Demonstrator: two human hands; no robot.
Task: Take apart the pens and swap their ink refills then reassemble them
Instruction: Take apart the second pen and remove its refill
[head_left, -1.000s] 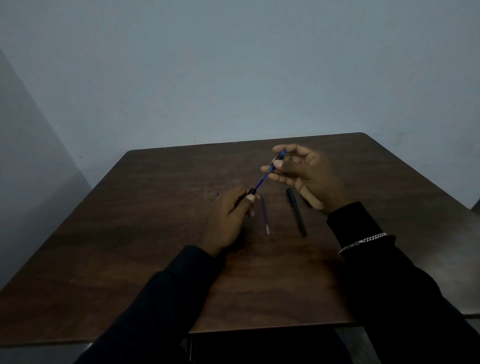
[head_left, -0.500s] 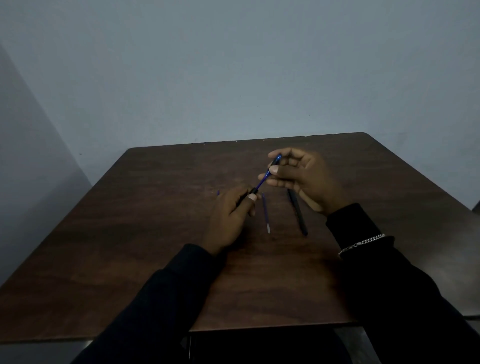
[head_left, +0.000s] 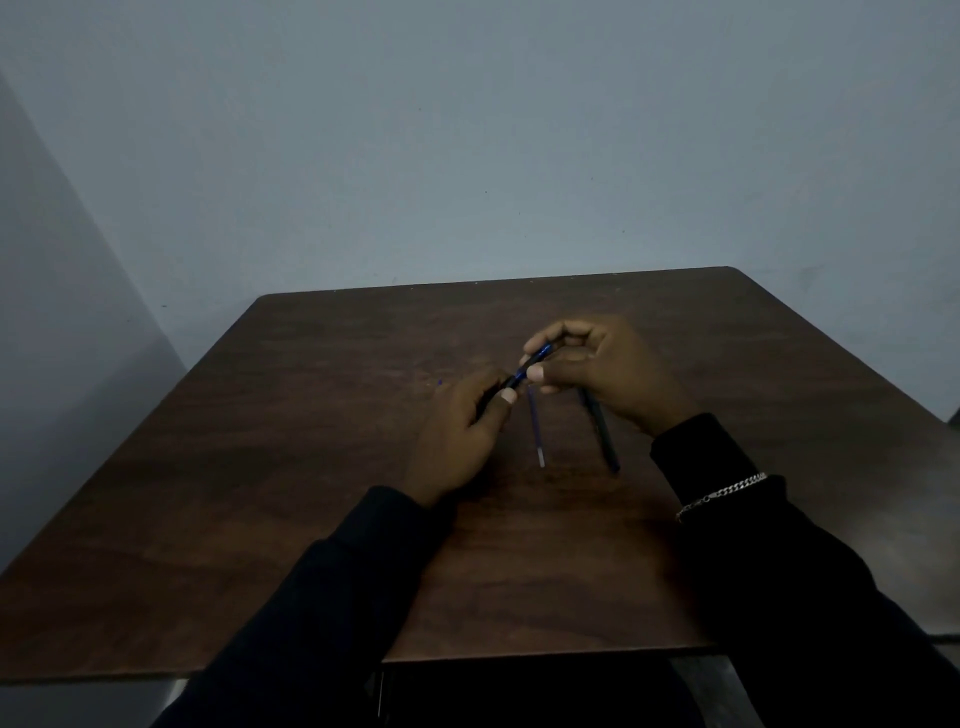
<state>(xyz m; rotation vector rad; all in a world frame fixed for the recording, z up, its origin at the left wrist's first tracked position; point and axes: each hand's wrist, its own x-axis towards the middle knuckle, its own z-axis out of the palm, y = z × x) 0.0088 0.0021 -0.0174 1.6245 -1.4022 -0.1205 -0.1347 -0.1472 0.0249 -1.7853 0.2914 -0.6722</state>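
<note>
Blue pen held between two hands over dark brown wooden surface (head_left: 311, 467).

Left hand (head_left: 462, 431) curled around lower dark end of slim blue plastic pen (head_left: 524, 371); right hand (head_left: 597, 374) pinching its upper end between thumb and fingers. Just right of left hand, thin blue ink refill (head_left: 536, 431) lying loose; farther right, black pen barrel (head_left: 602, 434) partly under right hand.

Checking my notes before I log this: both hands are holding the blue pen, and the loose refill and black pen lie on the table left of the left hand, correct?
Not quite. The head view shows the refill and black pen lying on the table to the right of the left hand, under the right hand. Both hands do hold the blue pen.
</note>
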